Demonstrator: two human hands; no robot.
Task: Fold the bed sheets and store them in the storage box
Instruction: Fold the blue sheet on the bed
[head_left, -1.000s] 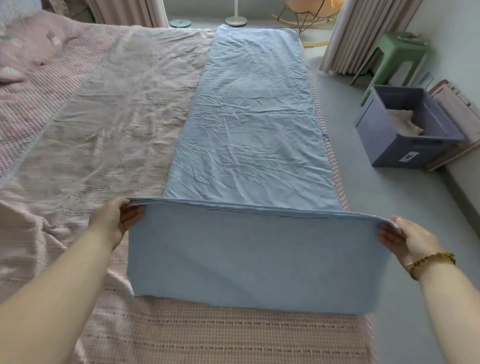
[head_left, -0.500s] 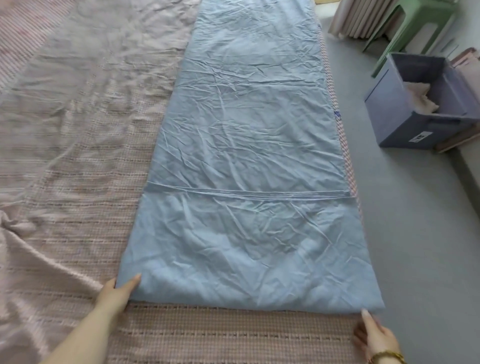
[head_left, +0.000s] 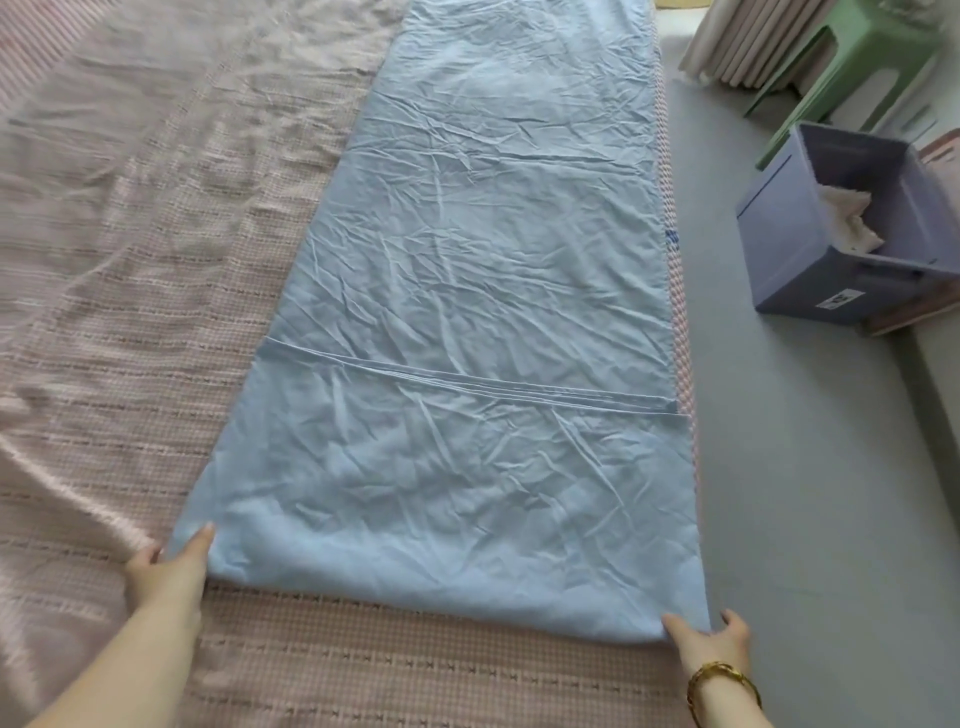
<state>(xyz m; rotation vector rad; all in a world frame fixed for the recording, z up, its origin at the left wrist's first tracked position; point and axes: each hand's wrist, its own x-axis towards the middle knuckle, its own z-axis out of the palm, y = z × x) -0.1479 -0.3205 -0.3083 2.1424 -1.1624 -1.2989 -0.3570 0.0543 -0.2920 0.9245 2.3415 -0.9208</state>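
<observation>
Head view. Blue sheet (head_left: 467, 260) laid lengthwise along R side of bed (head_left: 130, 260), near end doubled over; hem line seen across mid-sheet. Near-L corner pinched by left hand (head_left: 166, 571), thumb on top. Near-R corner pinched by right hand (head_left: 711, 647), thumb on top. Storage box (head_left: 779, 249) stood on floor R of bed, pale cloth (head_left: 852, 218) inside.

Setting: home bedroom. Evidence: wide bed in pink checked woven cover (head_left: 363, 675), pale pleated curtains (head_left: 748, 47) reaching grey floor (head_left: 831, 519), green plastic stool (head_left: 841, 57), blue-violet plastic storage box (head_left: 789, 244).
</observation>
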